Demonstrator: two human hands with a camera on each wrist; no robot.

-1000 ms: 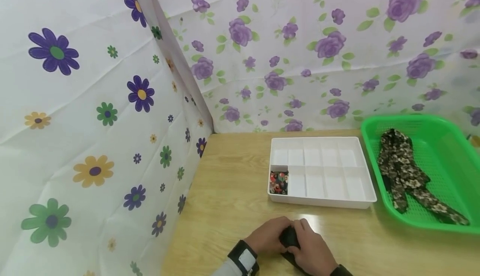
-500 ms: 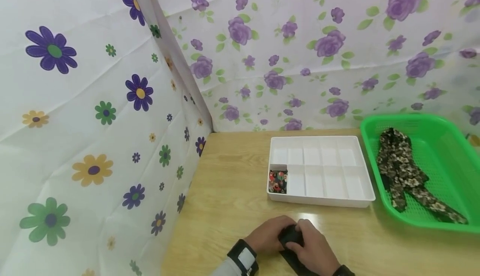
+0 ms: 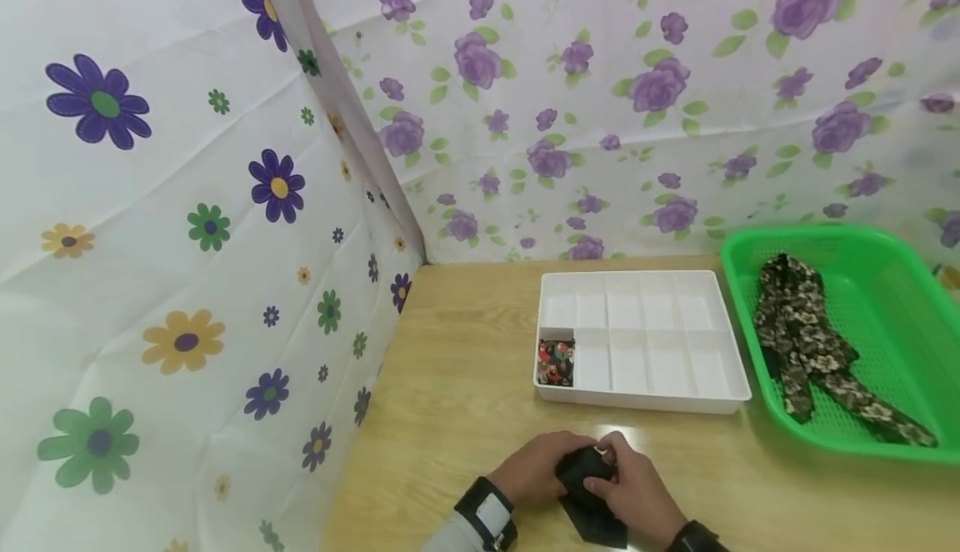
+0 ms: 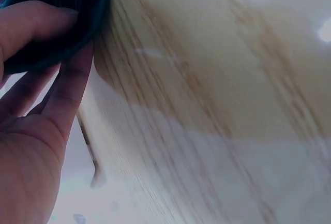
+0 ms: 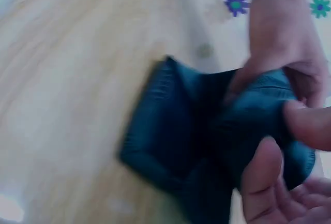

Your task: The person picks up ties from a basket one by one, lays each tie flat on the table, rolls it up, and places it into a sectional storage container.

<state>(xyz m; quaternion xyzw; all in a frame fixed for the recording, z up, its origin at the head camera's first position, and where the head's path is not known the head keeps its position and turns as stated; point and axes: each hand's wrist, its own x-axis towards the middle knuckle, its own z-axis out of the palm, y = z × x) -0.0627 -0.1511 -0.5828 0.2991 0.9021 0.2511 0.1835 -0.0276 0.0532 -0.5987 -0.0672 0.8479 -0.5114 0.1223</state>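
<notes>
A black necktie (image 3: 596,523) is partly rolled up at the front of the table, its pointed end hanging loose below the roll. My left hand (image 3: 536,467) grips the roll from the left, thumb inside a fold of the cloth in the left wrist view. From the right, my right hand (image 3: 637,485) pinches the roll near its top between thumb and fingers. The right wrist view shows the tie, dark teal there, with its loose end (image 5: 160,125) spread on the wood. Part of the roll is hidden behind the fingers.
Beyond the hands lies a white divided tray (image 3: 645,403), with a folded or rolled patterned cloth (image 3: 556,363) in its front left compartment. A green basket (image 3: 832,444) to its right holds a dark floral necktie (image 3: 802,327). Flowered sheets hang behind and at left.
The tie's pointed end has come into view below the roll. My right fingers have shifted up along the roll, while my left hand stays nearly in place.
</notes>
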